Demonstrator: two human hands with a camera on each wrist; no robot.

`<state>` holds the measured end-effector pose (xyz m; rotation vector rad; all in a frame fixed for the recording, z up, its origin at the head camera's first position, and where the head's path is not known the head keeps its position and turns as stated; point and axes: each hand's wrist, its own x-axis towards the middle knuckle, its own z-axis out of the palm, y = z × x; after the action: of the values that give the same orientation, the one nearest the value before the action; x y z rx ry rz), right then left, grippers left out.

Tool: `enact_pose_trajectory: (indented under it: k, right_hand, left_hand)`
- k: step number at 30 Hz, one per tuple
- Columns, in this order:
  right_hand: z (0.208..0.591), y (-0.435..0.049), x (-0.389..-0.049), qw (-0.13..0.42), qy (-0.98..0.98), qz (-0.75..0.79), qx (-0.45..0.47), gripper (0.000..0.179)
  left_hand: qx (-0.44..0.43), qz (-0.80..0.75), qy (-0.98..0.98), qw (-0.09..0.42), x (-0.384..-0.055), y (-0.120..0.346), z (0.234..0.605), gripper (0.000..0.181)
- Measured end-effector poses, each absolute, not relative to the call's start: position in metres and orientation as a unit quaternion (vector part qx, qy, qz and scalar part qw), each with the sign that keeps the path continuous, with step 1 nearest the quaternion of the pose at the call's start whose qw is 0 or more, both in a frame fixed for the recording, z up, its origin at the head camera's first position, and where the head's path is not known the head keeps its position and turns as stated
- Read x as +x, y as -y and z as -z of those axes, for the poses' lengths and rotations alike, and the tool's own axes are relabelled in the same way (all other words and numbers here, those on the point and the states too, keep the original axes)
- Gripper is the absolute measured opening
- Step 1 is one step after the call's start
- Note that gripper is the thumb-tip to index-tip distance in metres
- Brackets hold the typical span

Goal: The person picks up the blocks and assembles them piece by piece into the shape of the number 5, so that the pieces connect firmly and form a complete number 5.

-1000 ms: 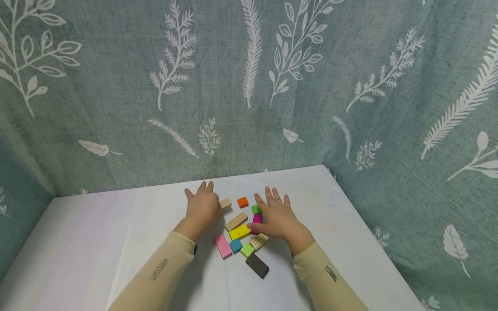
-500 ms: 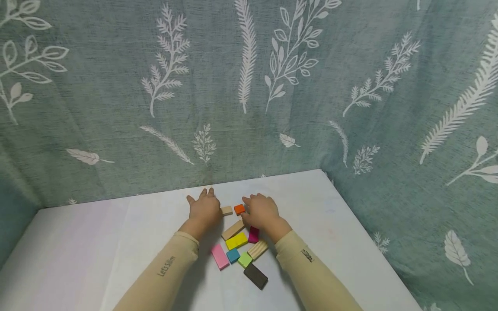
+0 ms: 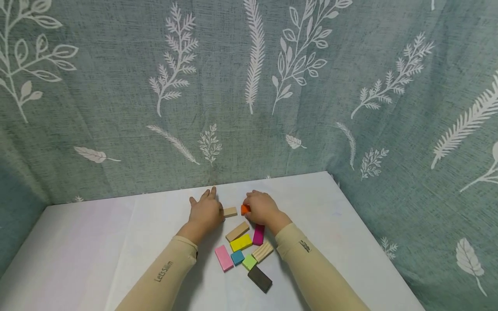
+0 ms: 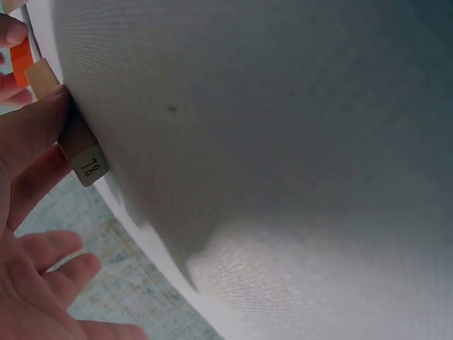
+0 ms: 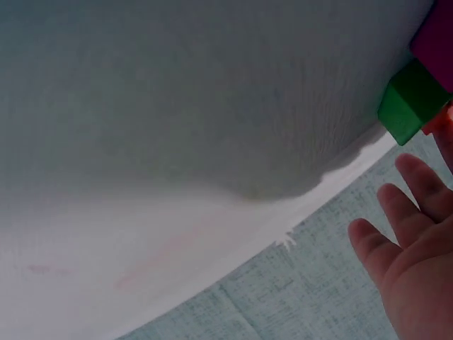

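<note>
My left hand [image 3: 206, 214] pinches a plain wooden block [image 3: 230, 212] between thumb and finger, its other fingers spread. In the left wrist view the number 78 shows on the end of that wooden block [image 4: 90, 167]. Just to its right, my right hand [image 3: 262, 208] has thumb and finger at either side of an orange block [image 3: 244, 209]; the left wrist view shows this orange block [image 4: 21, 64] between fingertips. A green block [image 5: 414, 103] lies beside the right hand in the right wrist view, hidden from the head view. Near it is a magenta block [image 3: 258, 234].
Closer to me lie a second plain block [image 3: 237, 231] and yellow [image 3: 241, 242], pink [image 3: 224, 258], blue [image 3: 237, 258], light green [image 3: 249, 262], striped wooden [image 3: 262, 252] and dark brown [image 3: 260, 279] blocks. A patterned curtain [image 3: 233, 151] borders the white table [image 3: 89, 250].
My right hand has moved left from over the green and magenta blocks, its spread fingers closing around the orange block. My left hand stays at the plain wooden block.
</note>
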<state>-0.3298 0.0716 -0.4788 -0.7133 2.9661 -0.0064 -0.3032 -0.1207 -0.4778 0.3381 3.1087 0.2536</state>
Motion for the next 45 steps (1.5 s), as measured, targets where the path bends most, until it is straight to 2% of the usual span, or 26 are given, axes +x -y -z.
enact_pose_trajectory:
  k: [7,24,28,31,36,40,42,45]
  right_hand:
    - [0.481,-0.068,-0.332,0.03,-0.969,0.023,-0.246,0.032]
    - [0.48,-0.061,-0.329,0.05,-0.962,0.031,-0.266,0.033]
    - [0.479,-0.062,-0.329,0.054,-0.964,0.039,-0.256,0.034]
    - [0.476,-0.066,-0.328,0.064,-0.966,0.062,-0.243,0.044]
    - [0.46,-0.088,-0.319,0.057,-0.966,0.102,-0.231,0.065]
    - [0.449,-0.113,-0.301,0.049,-0.966,0.11,-0.229,0.062]
    - [0.449,-0.122,-0.289,0.051,-0.964,0.101,-0.239,0.058]
    - [0.452,-0.126,-0.272,0.053,-0.961,0.07,-0.261,0.048]
  left_hand:
    - [0.102,-0.094,-0.99,-0.001,-0.304,0.123,0.479,0.014]
    - [0.105,-0.102,-0.989,0.011,-0.303,0.122,0.482,0.008]
    - [0.098,-0.117,-0.988,0.013,-0.303,0.123,0.483,0.02]
    - [0.099,-0.132,-0.986,0.012,-0.301,0.125,0.481,0.035]
    - [0.11,-0.171,-0.978,-0.039,-0.286,0.133,0.465,0.062]
    - [0.14,-0.166,-0.974,-0.071,-0.257,0.144,0.456,0.044]
    - [0.154,-0.15,-0.975,-0.052,-0.242,0.147,0.457,0.037]
    - [0.162,-0.129,-0.978,0.019,-0.223,0.145,0.464,0.045]
